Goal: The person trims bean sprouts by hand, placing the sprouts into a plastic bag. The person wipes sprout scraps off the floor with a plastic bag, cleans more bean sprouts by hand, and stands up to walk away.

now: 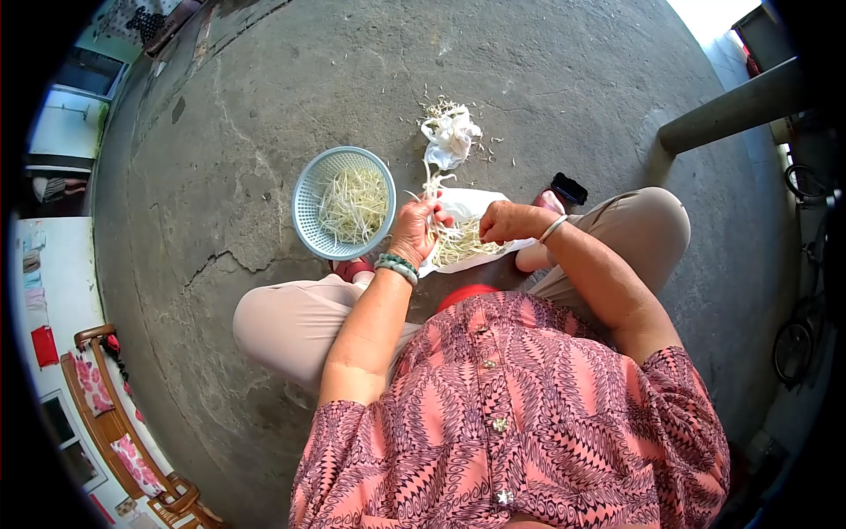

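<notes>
My left hand (414,229), with beaded bracelets at the wrist, is closed around a small bunch of bean sprouts (431,181) whose ends stick up above the fingers. To its right, my right hand (504,222) is closed, knuckles up; whatever its fingers may hold is hidden. Between and below the hands, loose sprouts (463,244) lie on a white plastic bag (483,201) on the ground. A light blue colander (304,207) holding many sprouts stands to the left of my left hand.
A crumpled white bag (451,137) lies beyond my hands with scattered sprout bits around it. A black phone-like object (569,189) is near my right foot. A post (731,110) stands at upper right, and a wooden bench (110,432) at lower left.
</notes>
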Demonstrator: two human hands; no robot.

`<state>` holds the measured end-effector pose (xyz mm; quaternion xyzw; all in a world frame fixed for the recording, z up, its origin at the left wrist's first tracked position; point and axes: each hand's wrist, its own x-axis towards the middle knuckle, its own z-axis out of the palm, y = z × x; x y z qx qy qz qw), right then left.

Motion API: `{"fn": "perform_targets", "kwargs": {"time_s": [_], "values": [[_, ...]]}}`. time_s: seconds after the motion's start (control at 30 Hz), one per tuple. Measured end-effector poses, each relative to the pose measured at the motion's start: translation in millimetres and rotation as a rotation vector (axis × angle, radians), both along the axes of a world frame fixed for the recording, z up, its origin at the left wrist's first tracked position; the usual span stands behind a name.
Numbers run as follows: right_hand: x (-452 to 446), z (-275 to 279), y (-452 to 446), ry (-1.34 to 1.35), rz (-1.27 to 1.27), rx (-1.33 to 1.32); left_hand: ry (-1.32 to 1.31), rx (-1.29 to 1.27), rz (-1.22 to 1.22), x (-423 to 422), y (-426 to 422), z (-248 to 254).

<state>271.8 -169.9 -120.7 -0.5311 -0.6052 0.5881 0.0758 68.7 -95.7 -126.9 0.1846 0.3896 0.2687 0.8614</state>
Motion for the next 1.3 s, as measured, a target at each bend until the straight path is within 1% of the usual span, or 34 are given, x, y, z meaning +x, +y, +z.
{"fn": "perform_targets", "kwargs": {"time_s": [0.07, 0.1, 0.2, 0.23, 0.3, 0.4, 0.43, 0.57, 0.67, 0.73, 0.83, 0.87, 0.93, 1.03, 1.13, 1.17, 1.27, 1.3], "values": [[0, -6, -6, -0.073, 0.124, 0.052, 0.032, 0.044, -0.106, -1, -6, -16], [-1, -11, -6, -0.147, 0.264, 0.163, 0.05, 0.049, -0.147, -2, -10, -20], [-2, -18, -14, -0.439, 0.284, 0.272, 0.052, 0.041, -0.203, -4, -18, -33], [-5, -3, -13, -0.543, 0.278, 0.198, 0.058, 0.048, -0.217, -4, -19, -35], [-6, 14, -11, -0.631, 0.274, 0.14, 0.034, 0.053, -0.222, -5, -19, -37], [-3, 12, -12, -0.697, 0.271, 0.121, 0.076, 0.061, -0.146, -4, -19, -40], [-2, 9, -11, -0.706, 0.272, 0.127, 0.092, 0.07, -0.16, -5, -17, -41], [-1, -3, -12, -0.67, 0.203, 0.164, 0.077, 0.095, -0.164, -8, -16, -46], [-1, -28, -13, -0.577, 0.136, 0.247, 0.105, 0.128, -0.155, -5, -19, -39], [-3, -36, -11, -0.523, 0.108, 0.288, 0.115, 0.103, -0.161, -2, -21, -19], [-4, -37, -8, -0.423, 0.11, 0.339, 0.131, 0.176, -0.172, -3, -19, -41], [-4, -37, -6, -0.351, 0.103, 0.326, 0.123, 0.175, -0.185, -4, -19, -48], [-5, -33, -1, -0.207, 0.089, 0.299, 0.106, 0.172, -0.21, -2, -22, -42], [-8, -18, 3, 0.015, -0.103, -0.001, 0.177, 0.226, -0.342, 3, -23, -43], [-9, -13, 5, 0.016, -0.143, 0.002, 0.313, 0.414, -0.45, 9, -27, -40], [-9, -15, 5, 0.007, -0.152, 0.008, 0.259, 0.391, -0.414, 12, -31, -38], [-7, -18, 3, -0.013, -0.185, 0.05, 0.297, 0.416, -0.503, 11, -32, -42], [-7, -16, 3, -0.015, -0.198, 0.083, 0.295, 0.378, -0.517, 11, -32, -38]]}}
